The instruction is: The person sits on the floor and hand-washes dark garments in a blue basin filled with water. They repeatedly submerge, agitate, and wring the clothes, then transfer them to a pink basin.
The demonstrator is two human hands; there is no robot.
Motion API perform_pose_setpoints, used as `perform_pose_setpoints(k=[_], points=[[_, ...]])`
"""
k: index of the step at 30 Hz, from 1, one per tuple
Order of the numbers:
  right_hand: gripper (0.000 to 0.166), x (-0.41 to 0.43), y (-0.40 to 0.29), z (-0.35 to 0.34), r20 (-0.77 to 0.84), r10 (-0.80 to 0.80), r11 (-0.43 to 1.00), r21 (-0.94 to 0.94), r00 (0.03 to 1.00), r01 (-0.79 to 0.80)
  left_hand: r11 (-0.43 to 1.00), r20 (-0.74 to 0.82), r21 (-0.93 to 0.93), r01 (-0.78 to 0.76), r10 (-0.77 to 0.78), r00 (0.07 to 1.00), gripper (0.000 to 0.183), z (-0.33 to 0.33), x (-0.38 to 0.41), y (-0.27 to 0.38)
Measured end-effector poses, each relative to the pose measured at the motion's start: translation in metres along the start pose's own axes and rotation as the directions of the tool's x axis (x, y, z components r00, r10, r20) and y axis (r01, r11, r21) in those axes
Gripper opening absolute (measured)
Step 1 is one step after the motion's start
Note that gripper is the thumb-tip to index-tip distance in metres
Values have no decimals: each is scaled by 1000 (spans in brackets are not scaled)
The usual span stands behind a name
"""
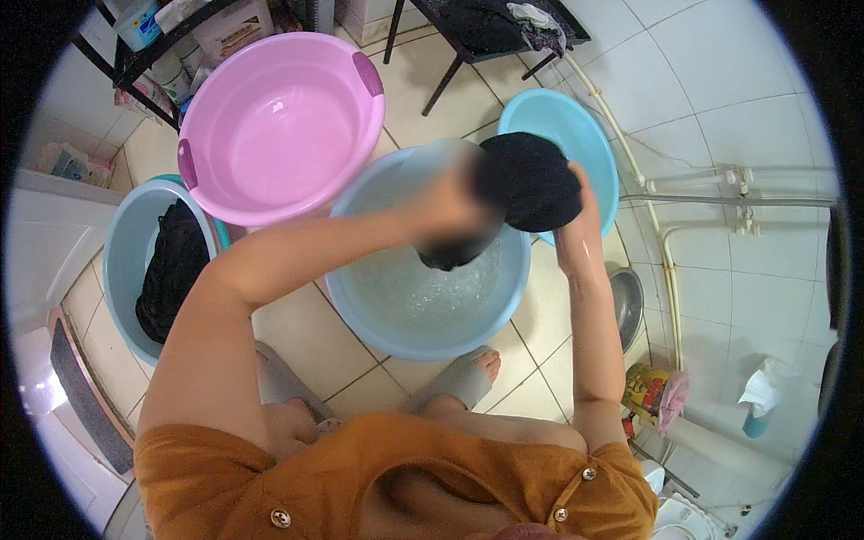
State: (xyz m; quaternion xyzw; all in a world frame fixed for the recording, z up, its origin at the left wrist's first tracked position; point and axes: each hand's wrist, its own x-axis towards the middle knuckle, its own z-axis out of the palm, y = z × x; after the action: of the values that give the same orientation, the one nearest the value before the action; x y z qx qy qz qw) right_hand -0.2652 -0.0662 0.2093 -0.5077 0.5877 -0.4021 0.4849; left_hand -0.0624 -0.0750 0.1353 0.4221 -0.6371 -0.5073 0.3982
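A bunched piece of black cloth is held up over a light-blue basin on the floor in front of me. My right hand grips the cloth from its right side, and that forearm looks wet. At the cloth's left side is my left hand, its fingers lost in a blurred patch; it appears to grasp the dark fabric. A dark end of cloth hangs below that hand, over the water. Cloudy water with some bubbles fills part of the basin.
A large pink basin stands at upper left. Below it, a pale-blue tub holds dark clothing. A turquoise basin sits behind the cloth. A black stool, a metal bowl and wall pipes border the tiled floor.
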Motion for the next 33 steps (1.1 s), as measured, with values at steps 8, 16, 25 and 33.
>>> perform_pose_setpoints(k=[8, 16, 25, 33], points=[[78, -37, 58, -7, 679, 223, 378, 601, 700, -704, 413, 506, 585, -698, 486, 712, 36, -37, -12, 3], [14, -15, 41, 52, -197, 255, 720, 692, 947, -49, 649, 271, 563, -512, 440, 856, 70, -13, -12, -6], [6, 21, -12, 51, -46, -366, 744, 585, 929, 322, 950, 146, -310, 23, 24, 989, 75, 16, -11, -20], [16, 39, -31, 41, 274, -375, 535, 844, 886, -35, 741, 580, -440, 508, -197, 790, 53, -4, -16, 35]])
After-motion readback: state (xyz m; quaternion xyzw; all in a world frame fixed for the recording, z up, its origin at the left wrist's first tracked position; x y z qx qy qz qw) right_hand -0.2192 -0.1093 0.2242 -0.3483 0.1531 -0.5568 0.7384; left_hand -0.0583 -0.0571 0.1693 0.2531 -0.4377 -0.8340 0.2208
